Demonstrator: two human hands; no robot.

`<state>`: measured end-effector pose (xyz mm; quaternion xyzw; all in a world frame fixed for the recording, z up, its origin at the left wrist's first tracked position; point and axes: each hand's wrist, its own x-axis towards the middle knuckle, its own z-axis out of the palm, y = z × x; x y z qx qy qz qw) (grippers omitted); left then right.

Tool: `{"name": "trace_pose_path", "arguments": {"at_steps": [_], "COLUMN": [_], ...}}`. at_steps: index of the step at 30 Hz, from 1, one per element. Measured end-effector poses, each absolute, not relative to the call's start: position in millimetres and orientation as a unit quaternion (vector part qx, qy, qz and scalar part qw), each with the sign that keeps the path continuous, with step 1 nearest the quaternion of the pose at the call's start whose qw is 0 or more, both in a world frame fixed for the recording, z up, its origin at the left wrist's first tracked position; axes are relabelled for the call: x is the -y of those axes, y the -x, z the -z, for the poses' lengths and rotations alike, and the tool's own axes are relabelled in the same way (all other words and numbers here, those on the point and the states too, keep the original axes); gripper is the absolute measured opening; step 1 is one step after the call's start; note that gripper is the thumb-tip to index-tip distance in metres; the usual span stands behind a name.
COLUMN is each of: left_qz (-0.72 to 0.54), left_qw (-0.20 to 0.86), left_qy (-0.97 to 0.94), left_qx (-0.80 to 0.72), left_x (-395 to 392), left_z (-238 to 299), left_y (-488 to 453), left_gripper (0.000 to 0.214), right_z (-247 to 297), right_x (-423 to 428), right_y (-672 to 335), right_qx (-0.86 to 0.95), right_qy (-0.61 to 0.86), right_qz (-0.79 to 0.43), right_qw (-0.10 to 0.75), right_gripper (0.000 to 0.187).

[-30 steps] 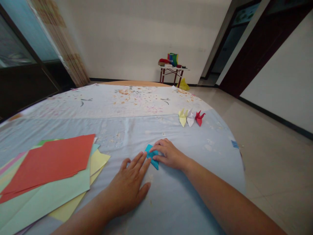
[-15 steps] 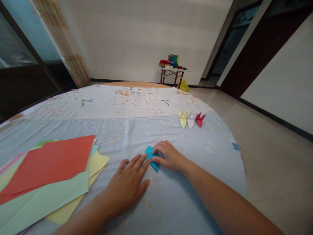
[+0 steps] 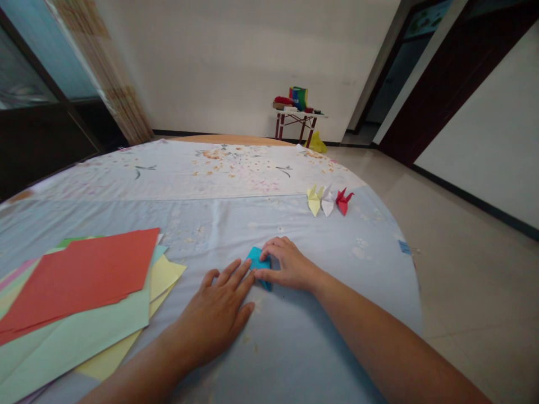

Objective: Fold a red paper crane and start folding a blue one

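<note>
A small piece of folded blue paper [image 3: 255, 255] lies on the cloth-covered table in front of me. My left hand [image 3: 221, 306] rests flat with its fingers stretched out, and the fingertips press on the paper's left edge. From the right, my right hand [image 3: 288, 264] has its thumb and fingers curled on the paper, gripping its right side. The fingers hide part of the paper and its lower tip. Farther back stand three folded paper cranes: a yellow crane [image 3: 314, 203], a white crane [image 3: 327, 203] and a red crane [image 3: 343, 203].
Loose coloured sheets lie at the left, with red paper [image 3: 88, 278] on top of pale green paper [image 3: 101, 325] and yellow paper [image 3: 164, 280]. A patterned tablecloth [image 3: 236, 224] covers the round table. By the far wall is a small table [image 3: 301, 115] with a colourful bag [image 3: 298, 98].
My right thumb has slid left across the blue paper, toward my left fingertips, and covers more of it. My left hand keeps its flat pose. The whole view has shifted slightly.
</note>
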<state>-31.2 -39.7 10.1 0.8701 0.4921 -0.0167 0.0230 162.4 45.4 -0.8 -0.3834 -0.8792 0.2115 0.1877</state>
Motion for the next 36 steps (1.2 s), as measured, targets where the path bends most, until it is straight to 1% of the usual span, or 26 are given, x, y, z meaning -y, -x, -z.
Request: {"name": "trace_pose_path", "arguments": {"at_steps": [5, 13, 18, 23, 28, 33, 36], "left_qz": [0.001, -0.001, -0.014, -0.023, -0.036, -0.017, -0.022], "left_qw": [-0.002, -0.018, -0.043, -0.025, -0.021, -0.027, -0.035], "left_qy": [-0.871, -0.858, -0.853, -0.867, -0.857, -0.826, -0.823], "left_qx": [-0.492, -0.513, -0.520, -0.497, -0.514, -0.563, -0.567], "left_x": [39.6, 40.5, 45.0, 47.6, 45.6, 36.5, 34.3], "left_z": [-4.9, -1.8, -1.6, -2.3, -1.1, -1.1, -2.2], "left_y": [29.5, 25.4, 23.2, 21.1, 21.3, 25.5, 26.5], "left_gripper": [0.049, 0.050, 0.048, 0.047, 0.046, 0.048, 0.049], "right_z": [1.1, 0.1, 3.7, 5.5, 4.0, 4.4, 5.7], "right_x": [-44.8, -44.8, -45.9, -46.7, -46.4, -46.6, -47.4], "right_y": [-163.1, -164.0, -164.0, -163.8, -164.5, -164.7, -164.3], "right_qx": [0.885, 0.890, 0.890, 0.891, 0.890, 0.892, 0.891], "right_qy": [0.378, 0.370, 0.371, 0.369, 0.370, 0.368, 0.371], "right_qz": [-0.206, -0.211, -0.205, -0.203, -0.205, -0.199, -0.200], "right_qw": [0.181, 0.163, 0.169, 0.171, 0.170, 0.171, 0.168], "right_gripper": [0.043, 0.045, 0.047, 0.048, 0.050, 0.053, 0.054]}}
